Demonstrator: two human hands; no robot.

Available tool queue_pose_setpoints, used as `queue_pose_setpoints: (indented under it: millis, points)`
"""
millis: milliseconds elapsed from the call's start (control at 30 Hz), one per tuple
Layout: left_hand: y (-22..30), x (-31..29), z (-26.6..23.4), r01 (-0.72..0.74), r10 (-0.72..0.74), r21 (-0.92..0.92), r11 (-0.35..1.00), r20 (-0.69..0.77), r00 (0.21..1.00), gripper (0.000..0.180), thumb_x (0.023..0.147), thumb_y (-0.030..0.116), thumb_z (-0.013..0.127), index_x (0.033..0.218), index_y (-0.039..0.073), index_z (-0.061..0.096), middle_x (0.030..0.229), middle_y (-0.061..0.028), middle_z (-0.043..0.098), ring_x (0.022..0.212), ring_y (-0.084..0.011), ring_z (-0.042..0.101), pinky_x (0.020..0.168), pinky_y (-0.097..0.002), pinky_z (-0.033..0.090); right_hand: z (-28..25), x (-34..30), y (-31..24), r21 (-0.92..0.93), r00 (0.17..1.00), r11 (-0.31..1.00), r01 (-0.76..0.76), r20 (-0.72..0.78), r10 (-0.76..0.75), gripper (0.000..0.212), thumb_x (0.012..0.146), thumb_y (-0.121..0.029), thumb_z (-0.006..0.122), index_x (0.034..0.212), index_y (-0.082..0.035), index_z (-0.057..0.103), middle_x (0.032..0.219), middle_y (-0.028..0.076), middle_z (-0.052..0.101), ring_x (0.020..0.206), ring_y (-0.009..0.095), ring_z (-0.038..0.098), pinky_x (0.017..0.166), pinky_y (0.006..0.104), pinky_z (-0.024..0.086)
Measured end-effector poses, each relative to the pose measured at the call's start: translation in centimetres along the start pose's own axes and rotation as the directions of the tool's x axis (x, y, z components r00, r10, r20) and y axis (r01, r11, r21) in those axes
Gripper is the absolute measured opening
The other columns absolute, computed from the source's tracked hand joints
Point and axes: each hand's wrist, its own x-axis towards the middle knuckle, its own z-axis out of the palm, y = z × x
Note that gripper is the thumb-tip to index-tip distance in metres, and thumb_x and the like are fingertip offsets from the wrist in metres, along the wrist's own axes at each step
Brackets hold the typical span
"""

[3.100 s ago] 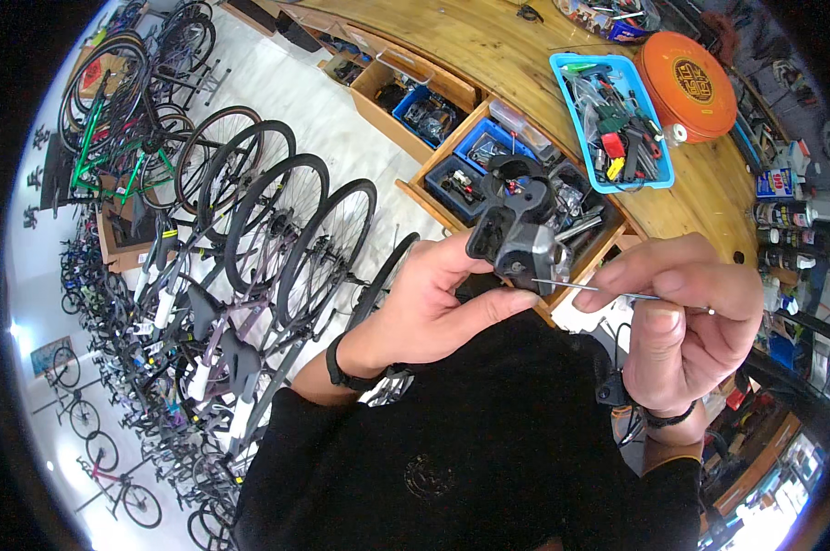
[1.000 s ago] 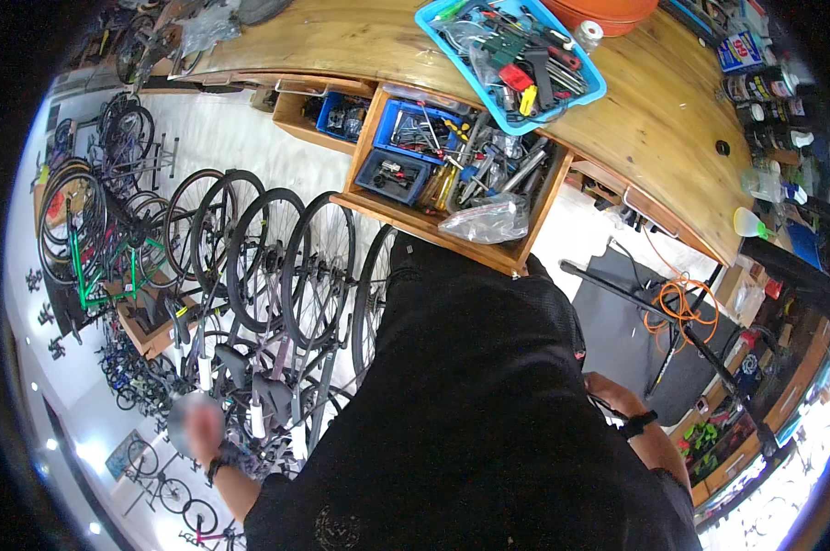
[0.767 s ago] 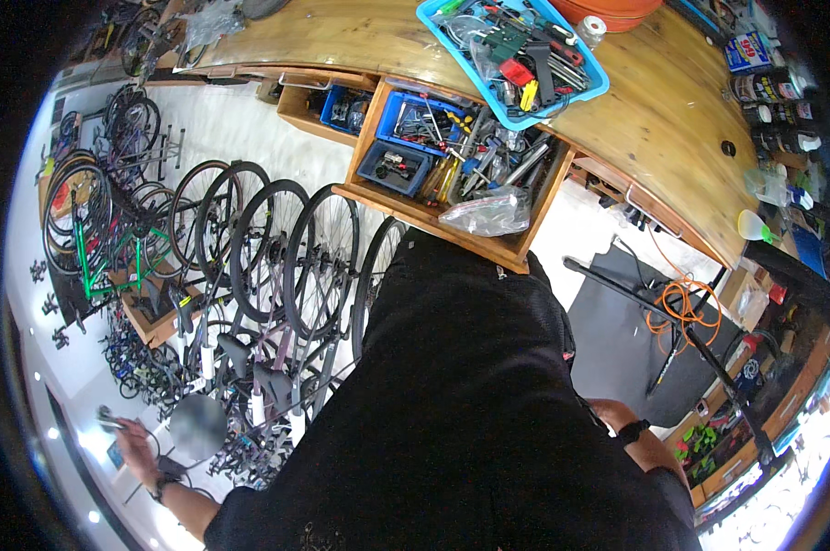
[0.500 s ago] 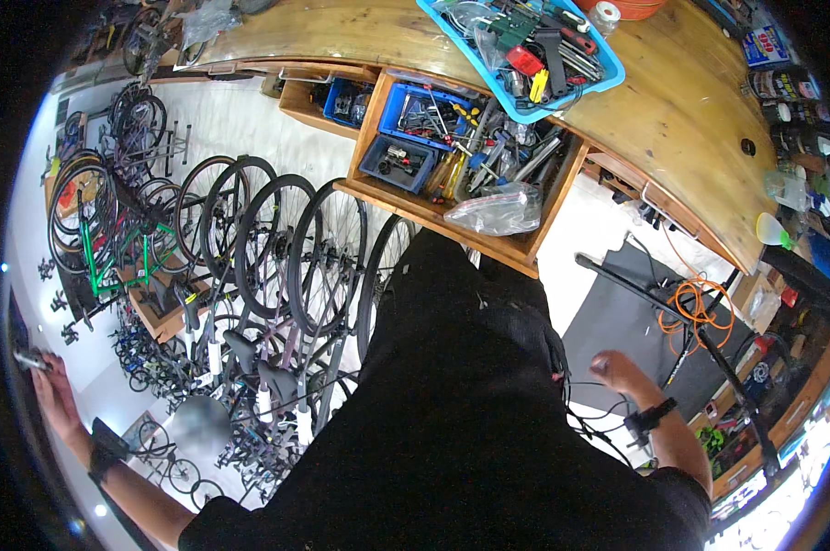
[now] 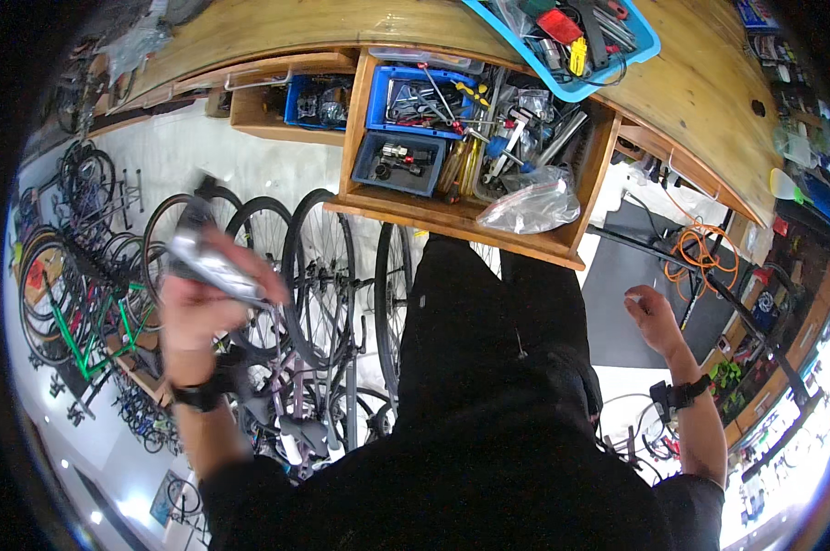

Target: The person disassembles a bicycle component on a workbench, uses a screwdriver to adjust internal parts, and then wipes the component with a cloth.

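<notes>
My left hand (image 5: 199, 308) is raised on the left, closed around a silver-and-black metal part (image 5: 218, 264). Motion smears both, so the exact kind of part does not show. Out to the right, my right hand (image 5: 651, 317) hangs with its fingers loosely curled in, and nothing shows in it. In front of my legs an open wooden drawer (image 5: 452, 225) sticks out from the bench. Inside lie a blue bin of tools (image 5: 383, 119), a grey-blue bin of small metal parts (image 5: 374, 179), loose hand tools and a clear plastic bag (image 5: 534, 204).
On the wooden workbench (image 5: 296, 32) stands a light-blue tray (image 5: 576, 90) full of tools. A second drawer (image 5: 254, 115) is open further left. A row of bicycles (image 5: 319, 308) fills the left side. An orange cable (image 5: 700, 241) hangs near a dark mat (image 5: 608, 317) on the right.
My left hand has swung in from the far left toward the drawer, carrying the metal part. My right hand has risen a little and moved right. The view has shifted slightly.
</notes>
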Motion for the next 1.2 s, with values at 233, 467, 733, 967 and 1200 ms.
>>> queue_pose_setpoints:
  millis: [233,467,733,967,1200]
  points:
    - [-16.4,4.8,4.1,0.069,-0.079,-0.139,0.988,-0.069,0.994,0.030,0.081,-0.005,0.075,0.109,-0.001,0.066,0.099,-0.0087,0.071,0.095,-0.0206,0.071,0.086,-0.0355,0.056,2.0,3.5,-10.0,-0.221,0.980,0.955,0.198,0.042,-0.193,0.042,0.089,-0.016,0.068,0.128,-0.006,0.056,0.082,0.015,0.063,0.074,0.026,0.064,0.069,0.0362,0.051]
    - [-21.9,10.6,5.8,-0.226,0.239,0.084,0.971,-0.224,0.945,0.023,0.085,-0.003,0.072,0.107,0.001,0.069,0.105,-0.0078,0.072,0.098,-0.0157,0.067,0.090,-0.0299,0.050,5.5,9.0,-9.2,-0.472,0.834,0.688,0.551,0.328,-0.443,0.049,0.089,-0.032,0.069,0.129,-0.006,0.056,0.108,0.017,0.063,0.090,0.037,0.066,0.077,0.0437,0.056]
    - [-26.4,12.2,8.3,-0.151,0.332,0.460,0.875,-0.343,0.879,0.025,0.093,0.005,0.068,0.116,-0.001,0.061,0.108,-0.0069,0.069,0.098,-0.0151,0.063,0.091,-0.0283,0.047,6.4,9.6,-8.4,-0.441,0.772,0.640,0.630,0.263,-0.578,0.042,0.086,-0.032,0.071,0.114,-0.001,0.061,0.094,0.013,0.062,0.071,0.034,0.066,0.063,0.0420,0.057]
    - [-29.0,8.7,9.3,-0.098,0.441,0.703,0.704,-0.324,0.837,0.019,0.094,0.003,0.064,0.111,-0.004,0.064,0.109,-0.0085,0.067,0.098,-0.0163,0.062,0.090,-0.0293,0.047,9.2,7.5,-6.5,-0.385,0.767,0.664,0.641,0.323,-0.554,0.040,0.085,-0.032,0.071,0.108,-0.001,0.060,0.087,0.012,0.059,0.067,0.031,0.065,0.058,0.0395,0.056]
    - [-30.8,6.8,9.7,0.053,0.334,0.605,0.794,-0.508,0.794,0.015,0.093,0.006,0.064,0.104,-0.004,0.063,0.098,-0.0125,0.065,0.088,-0.0217,0.063,0.080,-0.0315,0.050,10.1,6.7,-6.5,-0.363,0.755,0.664,0.654,0.371,-0.541,0.033,0.086,-0.029,0.070,0.103,-0.002,0.061,0.082,0.010,0.058,0.068,0.029,0.064,0.058,0.0389,0.055]
